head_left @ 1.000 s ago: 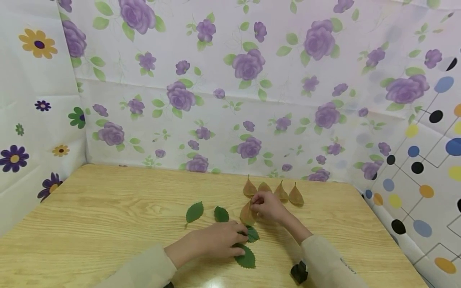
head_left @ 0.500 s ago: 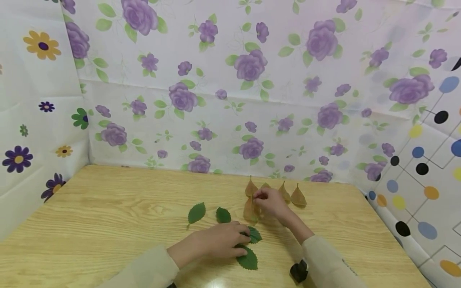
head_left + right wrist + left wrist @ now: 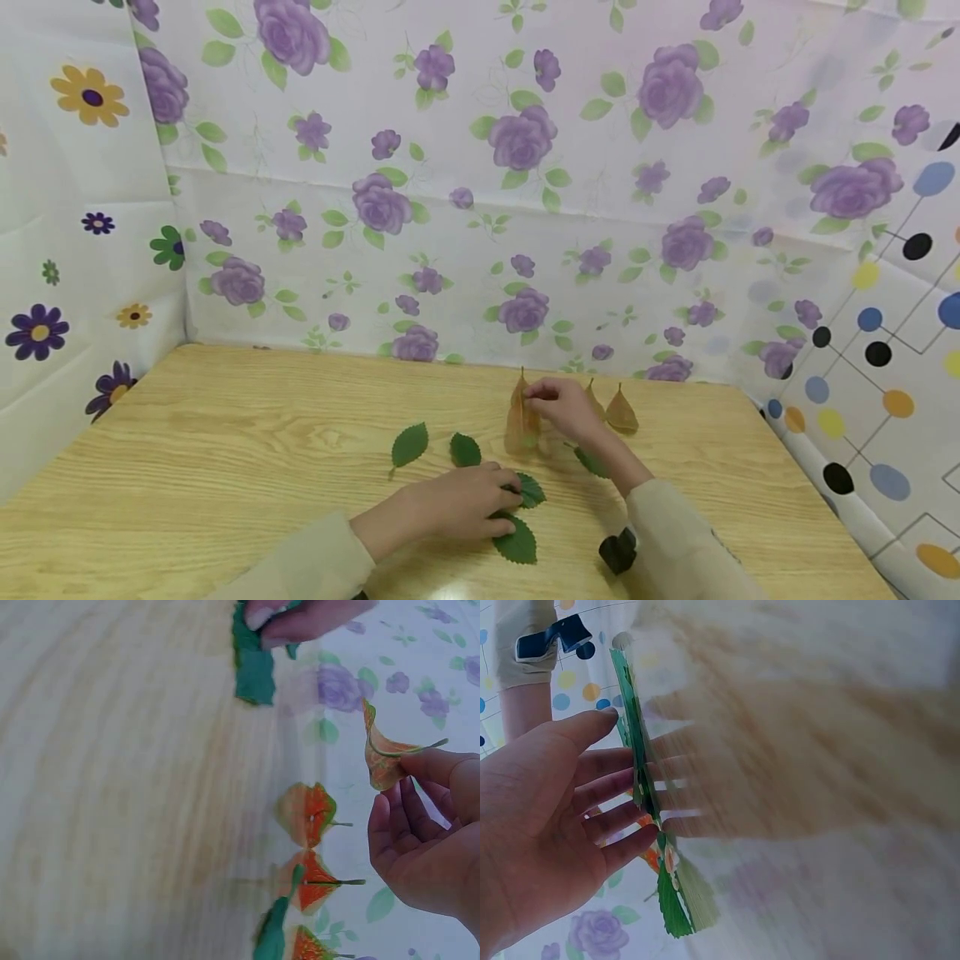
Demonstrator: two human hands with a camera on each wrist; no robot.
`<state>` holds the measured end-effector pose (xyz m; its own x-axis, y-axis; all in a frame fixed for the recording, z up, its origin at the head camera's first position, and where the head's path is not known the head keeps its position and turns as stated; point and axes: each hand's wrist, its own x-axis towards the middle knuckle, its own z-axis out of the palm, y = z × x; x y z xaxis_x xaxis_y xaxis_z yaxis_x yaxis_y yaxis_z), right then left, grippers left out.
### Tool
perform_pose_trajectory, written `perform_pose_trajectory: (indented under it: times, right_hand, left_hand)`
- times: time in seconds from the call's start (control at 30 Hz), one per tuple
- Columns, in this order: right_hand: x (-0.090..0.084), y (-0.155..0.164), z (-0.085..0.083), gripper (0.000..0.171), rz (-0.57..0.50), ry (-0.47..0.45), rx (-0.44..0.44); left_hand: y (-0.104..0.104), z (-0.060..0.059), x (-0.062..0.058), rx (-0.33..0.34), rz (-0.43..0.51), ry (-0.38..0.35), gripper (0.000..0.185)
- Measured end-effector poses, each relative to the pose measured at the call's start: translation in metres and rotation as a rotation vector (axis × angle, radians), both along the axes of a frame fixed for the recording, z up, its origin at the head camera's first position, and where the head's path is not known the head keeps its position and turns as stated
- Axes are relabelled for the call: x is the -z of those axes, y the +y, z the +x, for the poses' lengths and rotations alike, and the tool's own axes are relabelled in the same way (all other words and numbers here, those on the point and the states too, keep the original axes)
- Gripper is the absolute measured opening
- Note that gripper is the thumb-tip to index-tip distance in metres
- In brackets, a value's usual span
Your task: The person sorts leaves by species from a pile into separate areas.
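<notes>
My right hand (image 3: 542, 402) pinches a brown leaf (image 3: 517, 425) by its stem end and holds it upright above the wooden table (image 3: 225, 433), beside the row of brown leaves (image 3: 621, 413) near the back edge. The right wrist view shows the same held leaf (image 3: 381, 756) curled above three orange-brown leaves (image 3: 307, 814) lying flat. My left hand (image 3: 491, 500) rests flat, fingers straight, on two overlapping green leaves (image 3: 529, 490) near the front. Its fingers (image 3: 622, 791) touch a green leaf (image 3: 640, 769) in the left wrist view.
Two more green leaves (image 3: 408, 444) (image 3: 464, 450) lie left of centre. Another green leaf (image 3: 592, 462) lies by my right forearm. A black wrist camera (image 3: 618, 551) sits on the right sleeve. Flowered sheets wall in the table on three sides.
My right hand has lifted the brown leaf off the table and carried it back toward the row. A green leaf by the right forearm has come into view. The left hand stayed put.
</notes>
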<state>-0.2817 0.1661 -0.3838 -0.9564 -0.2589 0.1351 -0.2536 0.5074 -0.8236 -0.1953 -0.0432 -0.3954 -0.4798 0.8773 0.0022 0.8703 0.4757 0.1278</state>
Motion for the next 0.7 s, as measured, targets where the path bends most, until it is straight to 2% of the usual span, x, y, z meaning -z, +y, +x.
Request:
perform_pose_trajectory:
  times: [0.13, 0.33, 0.7]
  right_hand:
    - [-0.006, 0.002, -0.003, 0.015, -0.026, -0.012, 0.013]
    - [-0.020, 0.001, -0.006, 0.019, -0.079, -0.054, 0.025]
    - [-0.030, -0.005, -0.029, 0.020, -0.071, -0.048, 0.059]
  left_hand:
    - [0.000, -0.001, 0.002, 0.004, -0.005, 0.007, 0.038]
    - [0.001, 0.001, -0.002, 0.005, -0.016, 0.023, 0.037]
    - [0.003, 0.000, -0.001, 0.022, -0.024, 0.094, 0.036]
